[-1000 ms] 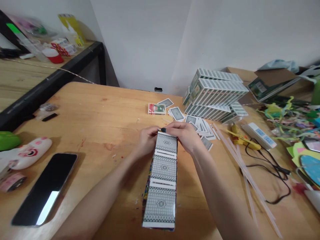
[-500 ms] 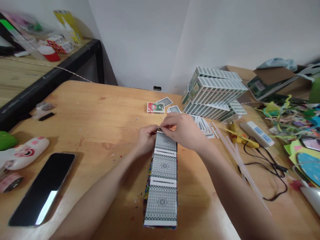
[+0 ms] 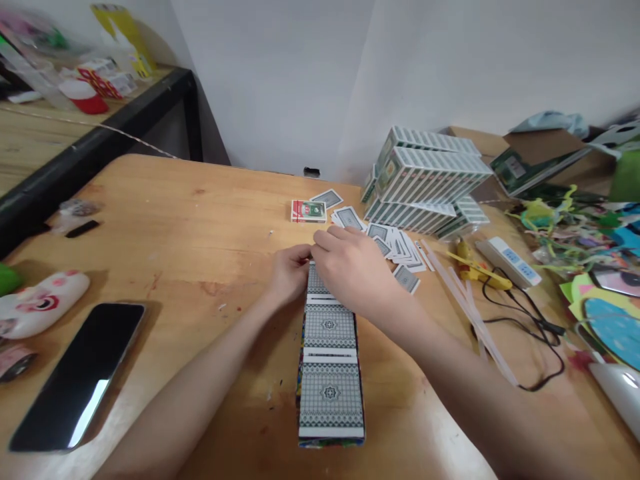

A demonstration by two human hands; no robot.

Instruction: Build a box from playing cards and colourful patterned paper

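A long narrow box (image 3: 330, 356) with patterned playing cards on its top lies lengthwise in front of me. Three grey card backs (image 3: 329, 393) show in a row, and colourful material peeks out along the sides. My left hand (image 3: 290, 275) is closed at the far left corner of the box, thumb and fingers pinched on it. Over the far card my right hand (image 3: 353, 270) curls with its fingers bent together at the far edge. Whatever sits between those fingertips is hidden behind the hand.
Loose playing cards (image 3: 403, 248) and a card pack (image 3: 308, 211) lie beyond my hands. Stacked card cartons (image 3: 433, 177) stand at the back right. A yellow glue gun (image 3: 483, 272), clear sticks (image 3: 467, 313) and a power strip (image 3: 513, 260) are rightward; a phone (image 3: 77, 377) lies left.
My right hand has turned and covers more of the far card. The near end of the box has swung slightly right. My left hand stays at the far corner.
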